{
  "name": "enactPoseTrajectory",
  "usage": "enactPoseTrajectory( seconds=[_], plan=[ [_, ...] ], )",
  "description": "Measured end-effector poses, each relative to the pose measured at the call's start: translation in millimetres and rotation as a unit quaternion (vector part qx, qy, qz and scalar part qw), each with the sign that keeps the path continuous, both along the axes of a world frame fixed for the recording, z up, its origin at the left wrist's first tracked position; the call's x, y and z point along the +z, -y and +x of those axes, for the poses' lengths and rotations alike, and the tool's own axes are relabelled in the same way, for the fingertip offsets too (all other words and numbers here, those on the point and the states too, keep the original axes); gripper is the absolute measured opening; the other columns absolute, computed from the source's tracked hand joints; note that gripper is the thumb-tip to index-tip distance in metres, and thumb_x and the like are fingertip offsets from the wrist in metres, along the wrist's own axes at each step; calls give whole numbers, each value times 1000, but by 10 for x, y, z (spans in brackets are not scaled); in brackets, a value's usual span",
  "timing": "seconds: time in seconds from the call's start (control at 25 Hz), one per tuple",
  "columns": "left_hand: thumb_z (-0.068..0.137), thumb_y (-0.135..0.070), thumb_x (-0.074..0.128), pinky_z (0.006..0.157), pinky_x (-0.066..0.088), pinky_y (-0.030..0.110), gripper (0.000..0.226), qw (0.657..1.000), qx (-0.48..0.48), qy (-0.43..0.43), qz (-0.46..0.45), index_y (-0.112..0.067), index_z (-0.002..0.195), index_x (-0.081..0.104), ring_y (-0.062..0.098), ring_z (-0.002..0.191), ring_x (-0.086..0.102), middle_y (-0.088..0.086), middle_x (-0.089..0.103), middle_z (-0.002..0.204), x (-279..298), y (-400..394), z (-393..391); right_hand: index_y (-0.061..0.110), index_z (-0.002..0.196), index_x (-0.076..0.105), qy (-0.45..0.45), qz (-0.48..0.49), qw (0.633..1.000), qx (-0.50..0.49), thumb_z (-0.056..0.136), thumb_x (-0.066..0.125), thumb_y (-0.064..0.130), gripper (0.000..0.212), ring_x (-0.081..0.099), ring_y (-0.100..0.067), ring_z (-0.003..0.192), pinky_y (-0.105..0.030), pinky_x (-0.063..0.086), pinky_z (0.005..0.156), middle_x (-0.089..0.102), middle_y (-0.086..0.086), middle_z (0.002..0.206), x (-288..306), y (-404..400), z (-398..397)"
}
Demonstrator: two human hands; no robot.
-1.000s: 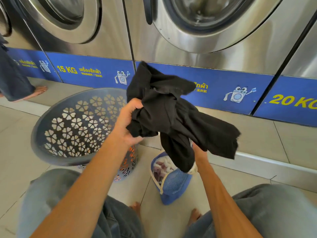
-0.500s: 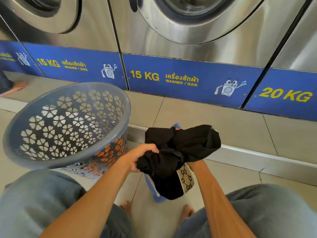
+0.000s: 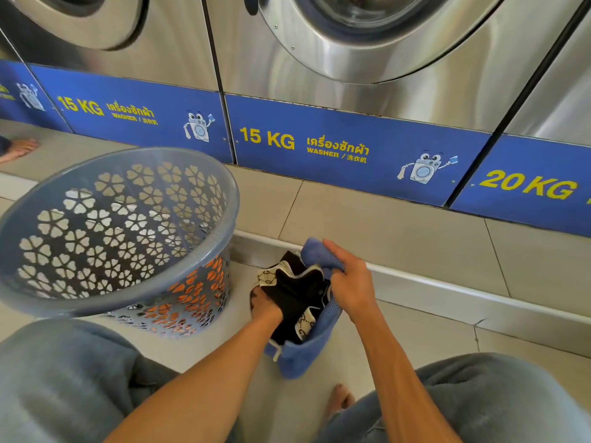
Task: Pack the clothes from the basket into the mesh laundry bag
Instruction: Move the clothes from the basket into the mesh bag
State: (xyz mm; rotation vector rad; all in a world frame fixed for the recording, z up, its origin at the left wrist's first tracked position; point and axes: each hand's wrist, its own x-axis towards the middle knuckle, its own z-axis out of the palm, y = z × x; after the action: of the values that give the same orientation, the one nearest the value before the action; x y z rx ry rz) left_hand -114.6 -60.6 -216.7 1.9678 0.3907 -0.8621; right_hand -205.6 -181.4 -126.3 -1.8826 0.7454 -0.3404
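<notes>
Fingers (image 3: pixel 329 251) of the right hand (image 3: pixel 351 282) gripped the blue mesh laundry bag (image 3: pixel 300 359) rim as the left hand (image 3: pixel 265 303), lifted a second earlier, pushed the black garment (image 3: pixel 294 295) inside, its grip hidden.

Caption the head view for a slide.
Left hand pushes black garment into blue mesh laundry bag, right hand holding its rim open.

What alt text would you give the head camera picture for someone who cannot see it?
A crouching person's left hand pushes a black garment into a blue mesh laundry bag on a tiled floor, while the right hand holds the bag's rim open. A grey perforated laundry basket stands to the left, before steel washing machines labelled 15 KG and 20 KG.
</notes>
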Motion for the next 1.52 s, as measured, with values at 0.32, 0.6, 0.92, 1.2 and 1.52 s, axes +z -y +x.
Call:
enactPoseTrajectory(
  seconds=[0.32, 0.6, 0.92, 1.2, 1.52],
  plan=[
    [87, -30, 54, 107, 44, 44, 52, 904, -366, 138, 174, -11, 135, 49, 37, 127, 51, 19, 53, 138, 730, 43, -61, 14, 139, 52, -80, -57, 994, -39, 89, 49, -2, 53, 59, -26, 121, -26, 43, 98, 63, -6, 132, 45, 84, -6],
    [89, -25, 49, 74, 53, 36, 24, 899, -321, 297, -22, -22, 107, 65, 24, 89, 65, 2, 69, 97, 1025, 142, -405, 17, 98, 74, -49, -80, 995, -29, 90, 48, 6, 29, 58, -16, 69, -15, 37, 53, 69, -2, 78, 28, 42, 59],
    [100, -29, 41, 117, 9, 62, 53, 778, -570, 177, 198, -26, 151, 30, 28, 151, 13, 1, 17, 162, 136, 455, -260, 21, 97, 74, -14, -48, 999, 2, 93, 55, 15, 21, 57, -7, 66, -19, 43, 62, 66, 7, 74, -17, -8, 85],
    [96, -25, 45, 109, 36, 51, 34, 779, -587, 174, 138, -21, 128, 53, 33, 129, 47, 7, 54, 136, 436, 421, -145, 21, 92, 73, -26, -46, 998, -16, 93, 54, 16, 20, 54, -4, 64, -20, 42, 59, 64, 8, 71, -25, 22, 99],
    [93, -29, 49, 94, 49, 40, 26, 759, -604, 141, 199, -18, 110, 66, 30, 107, 61, 7, 67, 116, 499, 284, -110, 18, 82, 66, -51, -45, 996, -49, 95, 51, 15, 20, 51, -17, 65, -21, 37, 53, 55, 8, 63, -66, 84, 160]
  ],
)
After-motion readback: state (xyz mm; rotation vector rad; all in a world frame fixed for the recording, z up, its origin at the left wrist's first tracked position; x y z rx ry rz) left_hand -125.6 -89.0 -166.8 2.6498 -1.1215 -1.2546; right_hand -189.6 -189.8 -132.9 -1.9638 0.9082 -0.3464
